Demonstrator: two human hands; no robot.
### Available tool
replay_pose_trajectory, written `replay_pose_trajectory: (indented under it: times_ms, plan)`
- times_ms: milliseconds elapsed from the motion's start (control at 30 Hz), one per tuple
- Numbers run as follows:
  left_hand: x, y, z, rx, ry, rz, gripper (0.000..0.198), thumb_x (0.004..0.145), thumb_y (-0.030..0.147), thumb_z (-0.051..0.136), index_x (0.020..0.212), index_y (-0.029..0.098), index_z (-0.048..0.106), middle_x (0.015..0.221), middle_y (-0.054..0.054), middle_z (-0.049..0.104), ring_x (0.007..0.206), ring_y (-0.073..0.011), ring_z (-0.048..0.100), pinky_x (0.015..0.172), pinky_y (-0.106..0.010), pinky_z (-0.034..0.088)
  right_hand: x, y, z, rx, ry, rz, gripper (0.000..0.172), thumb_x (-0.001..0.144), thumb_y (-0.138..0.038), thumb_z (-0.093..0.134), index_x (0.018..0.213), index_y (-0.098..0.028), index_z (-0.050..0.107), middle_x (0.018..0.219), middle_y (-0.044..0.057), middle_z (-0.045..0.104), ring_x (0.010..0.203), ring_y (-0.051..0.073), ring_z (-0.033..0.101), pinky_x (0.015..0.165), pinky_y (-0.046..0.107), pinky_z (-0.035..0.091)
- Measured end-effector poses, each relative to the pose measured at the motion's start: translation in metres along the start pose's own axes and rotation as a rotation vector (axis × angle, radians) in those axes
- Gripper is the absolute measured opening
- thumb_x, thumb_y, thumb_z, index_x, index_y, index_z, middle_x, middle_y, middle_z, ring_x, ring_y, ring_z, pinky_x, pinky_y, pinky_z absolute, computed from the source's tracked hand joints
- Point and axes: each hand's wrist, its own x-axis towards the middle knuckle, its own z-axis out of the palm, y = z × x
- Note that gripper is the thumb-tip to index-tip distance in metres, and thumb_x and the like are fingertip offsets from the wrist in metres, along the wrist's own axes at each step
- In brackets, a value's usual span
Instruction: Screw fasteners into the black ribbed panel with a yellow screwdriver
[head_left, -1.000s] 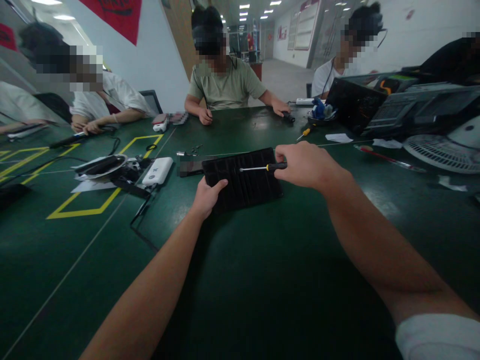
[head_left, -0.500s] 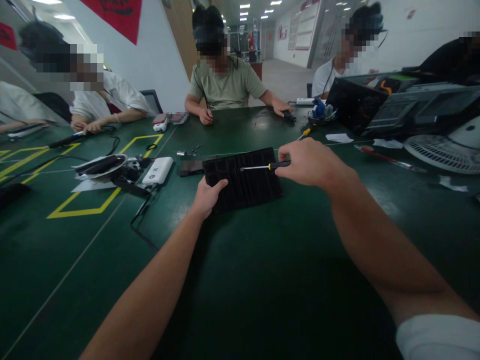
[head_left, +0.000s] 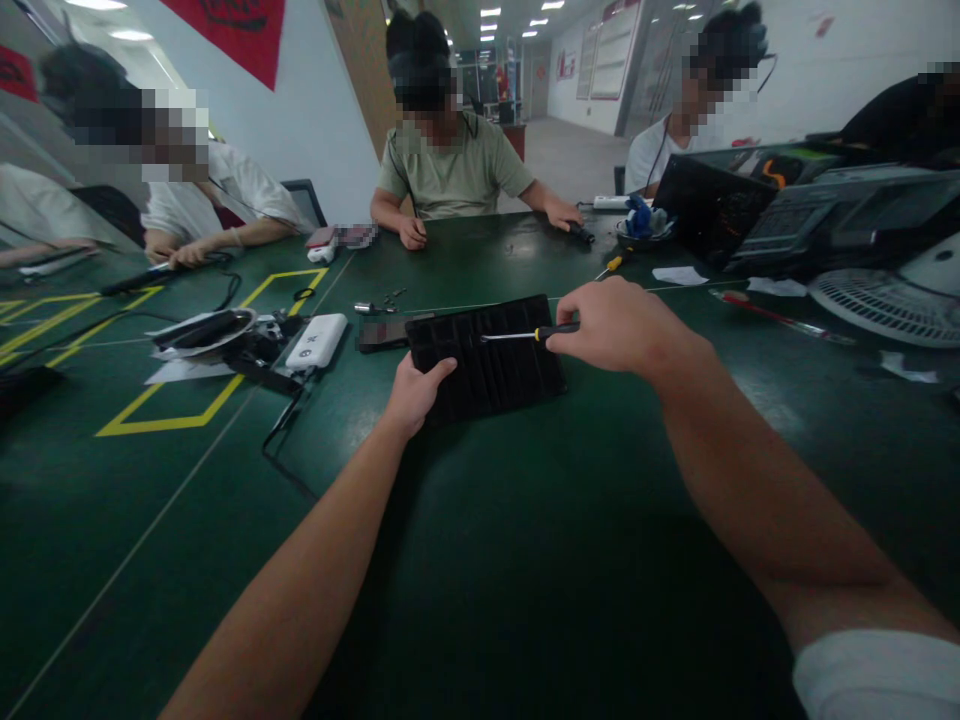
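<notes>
Right hand (head_left: 622, 325): grip closed, thumb and fingertips pinched on the rear of a black-and-yellow screwdriver (head_left: 525, 335). Shaft points left across the panel, nearly level in view; held at the handle's end, probably for easy twisting. Tip meets or hangs just over the ribs; too dark to tell whether it sits in a screw.

Left hand (head_left: 415, 395): grip closed on the left edge of a black ribbed panel (head_left: 499, 365), thumb on top, fingers hidden beneath. Likely a steadying hold against the tool. Panel lies ahead of the wearer, between the hands, ribbed face up; resting or slightly raised off the tabletop (head_left: 480, 560), cannot tell.

Just beyond the panel's left corner: flat dark object (head_left: 379, 335), partly blurred; past it, small loose pieces (head_left: 394, 297), perhaps set there to stay within reach. Left: white box (head_left: 316, 341) by a cable. Farther right: second screwdriver (head_left: 615, 264), yellow-handled, apart from the hand.

Against a second ago: very little. Right fingers slightly shifted on the handle, tip barely moved; left hold and panel as they were.
</notes>
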Motion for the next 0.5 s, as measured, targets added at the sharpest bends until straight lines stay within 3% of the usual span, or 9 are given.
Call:
replay_pose_trajectory:
  times_ms: [500]
  plan:
    - [0.0014, -0.0026, -0.0016, -0.027, -0.013, 0.004, 0.043, 0.074, 0.024, 0.091, 0.113, 0.02, 0.073, 0.117, -0.01, 0.082, 0.113, -0.0316, 0.079, 0.113, -0.057, 0.061, -0.0014, 0.0024, -0.0024, 0.027, 0.088, -0.033, 0.027, 0.087, -0.043, 0.072, 0.099, -0.024, 0.087, 0.095, 0.012, 0.081, 0.092, 0.031, 0.072, 0.074, 0.04, 0.047]
